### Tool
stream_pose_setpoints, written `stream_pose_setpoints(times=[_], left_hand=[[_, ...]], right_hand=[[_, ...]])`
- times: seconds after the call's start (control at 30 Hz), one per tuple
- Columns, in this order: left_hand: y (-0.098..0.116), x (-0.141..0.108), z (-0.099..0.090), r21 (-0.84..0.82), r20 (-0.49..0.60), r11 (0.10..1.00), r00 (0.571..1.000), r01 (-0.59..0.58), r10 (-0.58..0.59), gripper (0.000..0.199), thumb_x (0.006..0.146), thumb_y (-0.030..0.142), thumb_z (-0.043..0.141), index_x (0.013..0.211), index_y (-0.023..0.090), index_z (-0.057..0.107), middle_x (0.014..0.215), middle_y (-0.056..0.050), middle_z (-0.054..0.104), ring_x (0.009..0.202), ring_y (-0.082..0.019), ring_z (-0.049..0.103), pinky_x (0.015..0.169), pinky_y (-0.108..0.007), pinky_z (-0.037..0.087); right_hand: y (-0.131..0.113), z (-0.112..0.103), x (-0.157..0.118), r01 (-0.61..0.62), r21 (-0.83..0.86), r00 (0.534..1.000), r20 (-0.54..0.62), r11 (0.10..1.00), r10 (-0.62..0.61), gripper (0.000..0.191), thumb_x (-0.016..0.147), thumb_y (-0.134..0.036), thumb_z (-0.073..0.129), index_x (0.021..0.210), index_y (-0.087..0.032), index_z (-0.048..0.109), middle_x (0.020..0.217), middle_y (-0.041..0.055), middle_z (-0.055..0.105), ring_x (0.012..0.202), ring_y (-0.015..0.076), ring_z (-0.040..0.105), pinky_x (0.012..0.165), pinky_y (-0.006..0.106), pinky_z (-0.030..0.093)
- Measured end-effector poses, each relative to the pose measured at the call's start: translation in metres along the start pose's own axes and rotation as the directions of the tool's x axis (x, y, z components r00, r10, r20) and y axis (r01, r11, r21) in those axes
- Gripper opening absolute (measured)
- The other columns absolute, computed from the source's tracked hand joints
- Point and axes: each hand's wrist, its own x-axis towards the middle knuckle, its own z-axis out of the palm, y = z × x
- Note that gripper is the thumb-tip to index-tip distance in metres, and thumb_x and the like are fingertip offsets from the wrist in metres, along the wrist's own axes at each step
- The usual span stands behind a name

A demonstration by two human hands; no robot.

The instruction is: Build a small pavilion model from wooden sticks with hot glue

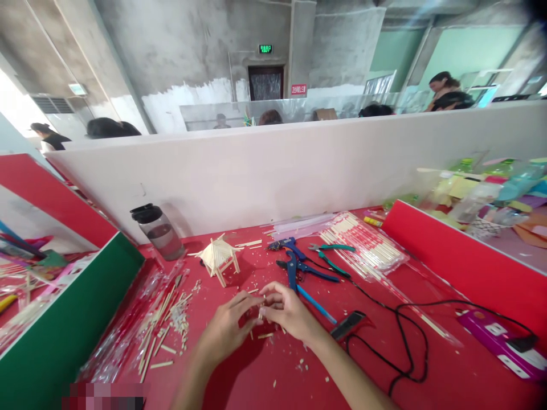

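Note:
My left hand [231,324] and my right hand [284,310] meet low over the red tabletop, fingertips close together. Both are closed, thumbs against bent fingers, around short pieces of wooden stick [261,312] that the fingers partly cover. Cut stick bits [265,336] lie under and beside the hands. Just beyond my left hand stands a small pavilion-like model [219,256] of pale sticks, with a sloped roof on legs. Past my right hand are a blue-handled cutter [294,270], a blue glue gun [287,245] and green-handled pliers [333,253].
Loose sticks [156,336] and clear wrappers lie left, near a water bottle [159,230]. Bundled sticks [363,242] are at back right. A black cable [399,319] runs to a purple power strip [502,341]. A white partition [265,171] and low side boards [461,250] enclose the table.

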Motion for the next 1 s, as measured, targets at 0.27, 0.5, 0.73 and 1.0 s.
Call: stream_pose_setpoints(times=[0.27, 0.5, 0.73, 1.0], left_hand=[[0.0026, -0.0001, -0.0049, -0.067, -0.082, 0.993, 0.991, 0.099, -0.105, 0.031, 0.089, 0.029, 0.06, 0.119, 0.025, 0.068, 0.1, -0.007, 0.07, 0.09, -0.021, 0.066, 0.084, -0.035, 0.054], [0.0065, 0.0021, -0.0022, -0.076, -0.115, 0.99, 0.985, 0.122, -0.13, 0.022, 0.093, 0.037, 0.057, 0.101, 0.022, 0.07, 0.093, -0.004, 0.069, 0.085, -0.018, 0.065, 0.081, -0.03, 0.051], [0.0072, 0.0037, 0.0022, -0.094, -0.11, 0.99, 0.987, 0.104, -0.114, 0.027, 0.094, 0.037, 0.056, 0.114, 0.024, 0.068, 0.097, -0.005, 0.07, 0.086, -0.018, 0.065, 0.082, -0.032, 0.052], [0.0064, 0.0043, 0.0035, -0.106, -0.104, 0.991, 0.99, 0.085, -0.096, 0.024, 0.093, 0.036, 0.059, 0.112, 0.025, 0.069, 0.1, -0.004, 0.07, 0.094, -0.019, 0.064, 0.086, -0.03, 0.05]], right_hand=[[-0.0007, -0.0036, 0.0021, 0.037, 0.141, 0.997, -0.074, 0.989, -0.027, 0.04, 0.067, -0.041, 0.084, 0.092, -0.019, 0.063, 0.078, -0.0007, 0.065, 0.066, 0.0127, 0.059, 0.062, 0.024, 0.046], [-0.0054, -0.0042, 0.0019, 0.06, 0.12, 0.993, -0.112, 0.991, -0.047, 0.035, 0.067, -0.043, 0.084, 0.083, -0.019, 0.065, 0.073, -0.0007, 0.064, 0.065, 0.0132, 0.059, 0.063, 0.025, 0.046], [-0.0041, -0.0034, 0.0021, 0.057, 0.097, 0.994, -0.095, 0.994, -0.048, 0.038, 0.066, -0.046, 0.084, 0.085, -0.018, 0.067, 0.076, 0.0014, 0.068, 0.066, 0.0144, 0.062, 0.063, 0.026, 0.048], [-0.0022, -0.0027, 0.002, 0.028, 0.141, 0.999, -0.043, 0.99, -0.023, 0.039, 0.07, -0.042, 0.083, 0.092, -0.017, 0.062, 0.076, 0.0015, 0.07, 0.059, 0.0114, 0.06, 0.06, 0.023, 0.046]])
